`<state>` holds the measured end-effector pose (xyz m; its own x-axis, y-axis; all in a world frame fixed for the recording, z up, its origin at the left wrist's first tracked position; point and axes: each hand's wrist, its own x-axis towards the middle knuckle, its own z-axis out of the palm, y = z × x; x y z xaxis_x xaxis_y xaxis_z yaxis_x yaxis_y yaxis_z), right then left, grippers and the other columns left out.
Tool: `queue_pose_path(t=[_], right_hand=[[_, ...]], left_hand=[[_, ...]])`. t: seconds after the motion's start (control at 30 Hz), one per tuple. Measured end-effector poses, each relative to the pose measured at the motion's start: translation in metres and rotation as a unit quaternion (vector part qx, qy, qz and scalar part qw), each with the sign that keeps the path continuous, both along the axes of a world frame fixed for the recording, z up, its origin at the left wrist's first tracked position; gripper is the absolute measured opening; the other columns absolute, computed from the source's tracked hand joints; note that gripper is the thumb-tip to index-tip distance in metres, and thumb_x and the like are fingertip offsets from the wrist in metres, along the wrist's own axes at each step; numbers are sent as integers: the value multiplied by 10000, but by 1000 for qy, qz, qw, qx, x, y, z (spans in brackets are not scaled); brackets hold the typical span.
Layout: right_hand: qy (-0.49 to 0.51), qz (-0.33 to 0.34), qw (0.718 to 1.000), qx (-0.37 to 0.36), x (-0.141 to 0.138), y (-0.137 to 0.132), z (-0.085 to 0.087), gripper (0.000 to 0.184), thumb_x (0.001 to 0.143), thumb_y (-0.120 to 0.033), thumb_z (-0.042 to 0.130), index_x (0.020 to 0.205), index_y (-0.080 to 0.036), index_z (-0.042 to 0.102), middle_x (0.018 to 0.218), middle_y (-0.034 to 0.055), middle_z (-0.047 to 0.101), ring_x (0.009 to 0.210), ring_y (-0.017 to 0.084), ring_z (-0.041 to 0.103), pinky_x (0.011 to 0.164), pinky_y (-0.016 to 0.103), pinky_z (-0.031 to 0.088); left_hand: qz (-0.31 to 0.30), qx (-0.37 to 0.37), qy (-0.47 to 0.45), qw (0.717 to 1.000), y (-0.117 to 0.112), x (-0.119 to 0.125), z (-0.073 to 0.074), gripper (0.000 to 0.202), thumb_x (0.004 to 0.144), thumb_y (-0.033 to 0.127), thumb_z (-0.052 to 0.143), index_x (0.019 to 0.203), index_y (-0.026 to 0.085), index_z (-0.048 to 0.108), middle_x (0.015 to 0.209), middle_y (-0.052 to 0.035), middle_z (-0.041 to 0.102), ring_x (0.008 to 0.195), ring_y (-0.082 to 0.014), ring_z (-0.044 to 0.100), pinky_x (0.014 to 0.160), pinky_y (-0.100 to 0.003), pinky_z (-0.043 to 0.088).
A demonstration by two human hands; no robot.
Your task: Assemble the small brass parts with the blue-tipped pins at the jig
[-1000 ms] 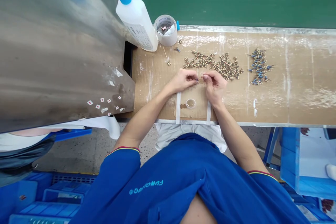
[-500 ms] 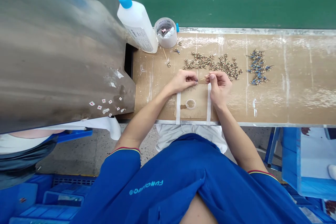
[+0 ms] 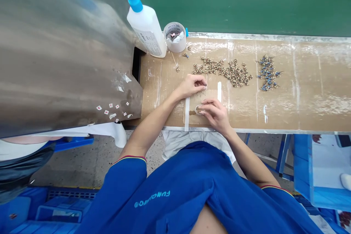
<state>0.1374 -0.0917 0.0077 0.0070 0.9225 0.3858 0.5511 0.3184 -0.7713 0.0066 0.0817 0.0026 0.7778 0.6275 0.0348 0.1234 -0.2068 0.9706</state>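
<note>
My left hand (image 3: 193,86) is pinched closed above the cardboard work surface (image 3: 276,111), holding something tiny at the fingertips that I cannot make out. My right hand (image 3: 215,114) is lower, its fingertips at the rim of a small clear round dish (image 3: 199,109) that holds a little amber liquid or residue. Whether those fingers hold anything is hidden. Beyond my hands lies a loose spread of small brass parts (image 3: 222,69), with blue-and-metal parts (image 3: 267,74) to its right. White tape strips (image 3: 219,91) hold the cardboard down.
A white glue bottle with a blue nozzle (image 3: 145,25) and a white cup of scraps (image 3: 175,37) stand at the back left. A large dull metal sheet (image 3: 63,62) with small stickers rises to the left. Behind is a green panel (image 3: 246,0); blue crates (image 3: 55,208) sit below.
My right hand has moved away from my left hand, down toward me, to the dish. The thin stick it held between my hands no longer shows. My left hand has barely moved.
</note>
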Motion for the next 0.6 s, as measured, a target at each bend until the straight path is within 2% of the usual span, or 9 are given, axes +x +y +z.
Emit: queue_pose_path(t=[0.07,0.13,0.2,0.27,0.4,0.47,0.6], right_hand=[[-3,-15,1000,-15,17,12,7,311,1034,-496,563,1171,-274,734,1096,106,726,965,246,708,807,413,606],[-17,-47,998,-25,41,34,15,298,1033,-457,562,1190,-261,721,1058,100,739,890,236,691,779,396,588],[-57,-88,993,-53,64,62,19,204,1012,-358,573,1067,-248,736,999,88,747,864,241,679,798,402,570],[-103,-96,987,-79,81,90,19,124,954,-261,607,940,-230,727,923,83,738,853,256,672,833,424,553],[-157,-72,978,-116,85,120,7,149,871,-153,625,973,-214,716,1025,104,730,863,261,666,865,441,542],[-171,-77,975,-118,80,124,1,176,871,-144,611,995,-211,716,1075,119,718,886,270,663,872,447,542],[-208,-80,966,-127,76,121,-4,192,903,-151,569,977,-196,740,1043,143,709,983,310,658,917,467,532]], left_hand=[[3,-15,-1,1000,0,0,1,93,792,213,721,817,123,716,745,-14,686,671,-101,569,688,-231,478],[9,-33,-6,999,0,-1,2,115,794,229,724,827,120,712,752,-18,688,678,-103,576,691,-232,480],[17,-51,-10,999,1,-1,2,129,780,235,733,825,117,707,747,-18,686,683,-105,584,687,-232,479],[25,-64,-11,998,1,-1,3,132,765,233,738,819,118,701,741,-17,685,685,-108,592,682,-233,478],[34,-63,-9,997,0,-1,5,111,757,221,727,797,123,693,722,-10,673,662,-103,580,677,-234,477],[36,-61,-8,997,0,0,5,101,757,217,721,788,125,691,714,-6,668,654,-100,573,678,-235,476],[42,-63,0,997,-1,0,7,105,763,227,721,787,129,695,718,-8,669,659,-100,572,681,-235,475]])
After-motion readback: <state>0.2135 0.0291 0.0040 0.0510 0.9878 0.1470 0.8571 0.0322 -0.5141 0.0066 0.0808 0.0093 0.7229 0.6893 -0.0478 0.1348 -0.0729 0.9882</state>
